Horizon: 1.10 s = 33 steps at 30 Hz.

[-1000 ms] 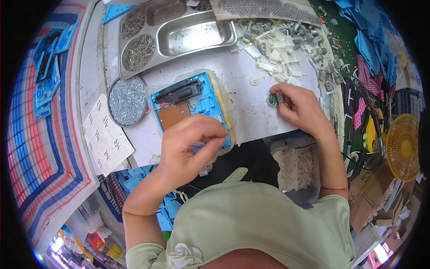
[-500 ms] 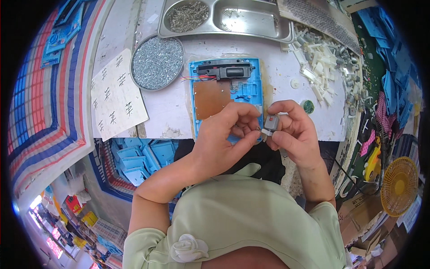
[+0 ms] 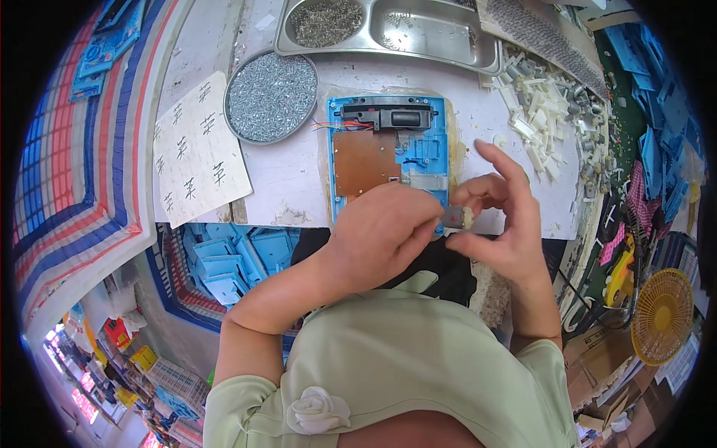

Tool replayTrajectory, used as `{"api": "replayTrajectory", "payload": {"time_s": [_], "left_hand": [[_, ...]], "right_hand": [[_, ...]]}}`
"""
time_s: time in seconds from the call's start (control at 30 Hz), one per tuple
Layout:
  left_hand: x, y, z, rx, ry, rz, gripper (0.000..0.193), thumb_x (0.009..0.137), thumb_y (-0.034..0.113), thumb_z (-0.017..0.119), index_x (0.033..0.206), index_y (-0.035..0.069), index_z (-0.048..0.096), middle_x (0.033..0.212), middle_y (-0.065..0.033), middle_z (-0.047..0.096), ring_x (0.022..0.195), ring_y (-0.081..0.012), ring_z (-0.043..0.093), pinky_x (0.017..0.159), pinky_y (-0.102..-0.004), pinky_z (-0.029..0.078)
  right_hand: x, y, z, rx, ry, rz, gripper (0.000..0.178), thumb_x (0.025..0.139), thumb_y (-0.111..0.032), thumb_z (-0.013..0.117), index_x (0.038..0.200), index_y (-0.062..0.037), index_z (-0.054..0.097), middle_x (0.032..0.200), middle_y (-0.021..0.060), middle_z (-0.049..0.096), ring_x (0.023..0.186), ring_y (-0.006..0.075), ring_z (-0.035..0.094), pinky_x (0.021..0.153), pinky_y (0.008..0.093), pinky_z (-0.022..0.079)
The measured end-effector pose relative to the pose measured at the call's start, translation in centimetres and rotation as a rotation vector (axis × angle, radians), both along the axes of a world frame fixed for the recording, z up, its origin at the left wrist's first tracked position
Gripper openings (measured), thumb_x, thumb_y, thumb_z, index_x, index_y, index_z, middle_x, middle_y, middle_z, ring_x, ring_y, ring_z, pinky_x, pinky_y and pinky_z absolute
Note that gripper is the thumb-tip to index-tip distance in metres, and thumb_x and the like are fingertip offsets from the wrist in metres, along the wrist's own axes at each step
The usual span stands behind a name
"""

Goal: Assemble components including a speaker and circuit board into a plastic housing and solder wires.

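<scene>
Between my hands is a small grey motor (image 3: 454,217) with a pale end piece. My left hand (image 3: 385,228) is closed on its left end, over the near edge of the blue plastic housing (image 3: 328,149). Around the motor's other end, my right hand (image 3: 508,216) has its thumb and fingers spread apart, seemingly not gripping it. The housing lies open on the table, with a brown circuit board (image 3: 366,160) at its left, a black mechanism (image 3: 388,116) along its far side and thin red wires by the corner. My left hand hides the housing's near part.
A round dish of silvery pins (image 3: 271,97) stands at the left, beside a marked paper sheet (image 3: 202,160). Behind is a metal tray (image 3: 426,56) with small screws. White plastic parts and motors (image 3: 545,119) are heaped at the right. Blue panels (image 3: 224,261) lie below the table edge.
The fingers of my right hand have spread away from the motor, which my left hand now grips. The motor has turned, bringing its pale end to the right. The view has shifted slightly.
</scene>
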State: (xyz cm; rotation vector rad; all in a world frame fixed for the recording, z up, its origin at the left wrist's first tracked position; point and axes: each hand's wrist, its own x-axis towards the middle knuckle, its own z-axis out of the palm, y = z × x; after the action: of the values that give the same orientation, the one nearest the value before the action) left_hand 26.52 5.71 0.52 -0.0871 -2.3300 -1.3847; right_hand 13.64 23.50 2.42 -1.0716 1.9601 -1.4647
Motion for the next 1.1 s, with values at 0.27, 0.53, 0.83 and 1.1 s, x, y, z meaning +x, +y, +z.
{"api": "replayTrajectory", "payload": {"time_s": [0.27, 0.53, 0.83, 1.1], "left_hand": [[0.3, -0.7, 0.2, 0.161, -0.022, -0.026, 0.024, 0.082, -0.005, 0.075, 0.101, 0.005, 0.063, 0.099, -0.0131, 0.072, 0.089, -0.027, 0.071, 0.077, -0.0348, 0.056], [0.4, -0.5, 0.1, 0.05, -0.012, 0.009, 0.024, 0.08, -0.004, 0.077, 0.098, 0.004, 0.063, 0.112, -0.0152, 0.065, 0.098, -0.0303, 0.066, 0.08, -0.0375, 0.055], [1.1, -1.2, -0.9, 0.112, -0.023, 0.053, 0.027, 0.075, -0.002, 0.082, 0.098, 0.006, 0.07, 0.115, -0.0121, 0.059, 0.099, -0.0214, 0.062, 0.083, -0.0303, 0.051], [-0.7, -1.3, 0.4, -0.353, -0.198, 0.159, 0.033, 0.075, 0.018, 0.084, 0.105, 0.011, 0.072, 0.118, -0.0101, 0.059, 0.11, -0.0309, 0.054, 0.093, -0.0457, 0.041]], "right_hand": [[-0.8, -0.5, 0.5, -0.18, 0.456, 0.145, 0.038, 0.069, -0.005, 0.087, 0.103, -0.0056, 0.072, 0.087, 0.0084, 0.07, 0.07, 0.0255, 0.065, 0.058, 0.0327, 0.051], [-0.6, -0.8, 0.1, -0.219, 0.549, 0.159, 0.039, 0.068, -0.002, 0.086, 0.104, -0.0049, 0.072, 0.088, 0.0088, 0.069, 0.069, 0.0257, 0.064, 0.057, 0.0338, 0.051], [-0.6, -0.8, -1.1, -0.217, 0.535, 0.137, 0.04, 0.07, -0.002, 0.086, 0.107, -0.0064, 0.071, 0.089, 0.0089, 0.068, 0.07, 0.0263, 0.064, 0.059, 0.0343, 0.052], [-3.0, -0.6, -2.1, -0.041, 0.472, -0.122, 0.034, 0.08, -0.001, 0.079, 0.112, -0.0029, 0.068, 0.102, 0.012, 0.073, 0.081, 0.0308, 0.071, 0.071, 0.0365, 0.056]]}}
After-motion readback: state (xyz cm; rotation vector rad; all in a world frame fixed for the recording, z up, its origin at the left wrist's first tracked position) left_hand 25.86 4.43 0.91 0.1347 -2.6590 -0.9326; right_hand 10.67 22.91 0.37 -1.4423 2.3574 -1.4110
